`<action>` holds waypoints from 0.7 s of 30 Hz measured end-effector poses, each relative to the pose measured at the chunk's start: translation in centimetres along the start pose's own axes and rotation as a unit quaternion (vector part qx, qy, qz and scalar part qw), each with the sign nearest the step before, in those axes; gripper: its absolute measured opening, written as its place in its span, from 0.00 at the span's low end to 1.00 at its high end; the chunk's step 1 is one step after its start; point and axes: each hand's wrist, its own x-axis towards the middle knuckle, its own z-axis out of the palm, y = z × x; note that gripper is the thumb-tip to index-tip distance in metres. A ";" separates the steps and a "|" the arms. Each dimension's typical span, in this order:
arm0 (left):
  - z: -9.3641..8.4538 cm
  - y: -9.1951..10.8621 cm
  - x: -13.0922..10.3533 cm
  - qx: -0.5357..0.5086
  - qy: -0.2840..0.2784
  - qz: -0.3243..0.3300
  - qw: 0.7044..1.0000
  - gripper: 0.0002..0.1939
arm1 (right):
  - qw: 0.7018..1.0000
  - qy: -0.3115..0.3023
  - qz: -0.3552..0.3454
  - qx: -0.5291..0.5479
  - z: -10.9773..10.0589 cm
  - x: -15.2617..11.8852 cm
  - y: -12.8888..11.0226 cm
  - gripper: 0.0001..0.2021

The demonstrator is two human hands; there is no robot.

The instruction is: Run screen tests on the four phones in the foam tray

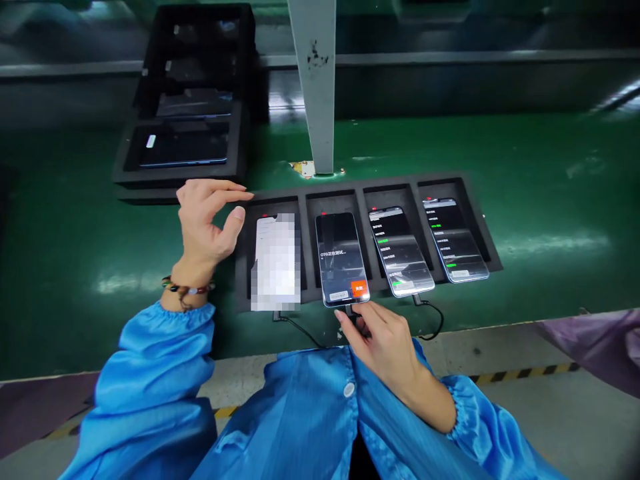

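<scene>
A black foam tray (481,223) holds several smartphones in a row of slots. My left hand (207,223), fingers stretched out, is at the tray's left back corner, close to a phone with a white, pixelated screen (275,260). My right hand (385,337) pinches a cable plug (350,311) at the lower edge of the second phone (342,260), whose dark screen shows a line of text and a red box. Further right, a third phone (401,252) and a fourth phone (456,240) show dark lists with green lines.
Cables lead from the first phone's plug (277,317) and the third phone's plug (418,300). Stacked black foam trays (180,179) with phones stand at the back left. A grey metal post (320,100) rises from the green bench (550,220) behind the row.
</scene>
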 end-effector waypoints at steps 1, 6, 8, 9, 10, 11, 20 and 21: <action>0.1 -0.3 -0.2 -0.006 0.007 -0.004 1.000 0.29 | 1.000 0.000 0.002 0.005 0.1 -0.1 0.0 0.12; -0.3 -0.5 -0.7 -0.059 0.079 -0.053 0.994 0.29 | 1.000 -0.001 0.004 -0.007 0.4 -0.4 -0.1 0.11; -0.5 -0.5 -0.9 -0.072 0.107 -0.057 0.990 0.27 | 1.000 0.003 0.005 -0.019 0.5 -0.4 -0.2 0.12; -0.5 -0.6 -0.9 -0.077 0.111 -0.059 0.989 0.26 | 1.000 0.004 0.007 -0.023 0.5 -0.5 -0.3 0.12; -0.5 -0.7 -1.0 -0.084 0.117 -0.060 0.988 0.25 | 1.000 0.005 0.009 -0.026 0.5 -0.5 -0.3 0.13; -0.4 -0.8 -1.1 -0.091 0.123 -0.061 0.986 0.25 | 0.999 0.005 0.012 -0.030 0.5 -0.6 -0.4 0.13; -1.6 0.3 -1.3 -0.112 -0.105 0.003 0.988 0.22 | 0.998 -0.004 0.045 -0.042 0.6 -0.9 -0.6 0.14; -1.9 1.0 -1.5 -0.114 -0.151 0.022 0.982 0.25 | 0.998 -0.004 0.045 -0.041 0.5 -0.9 -0.6 0.14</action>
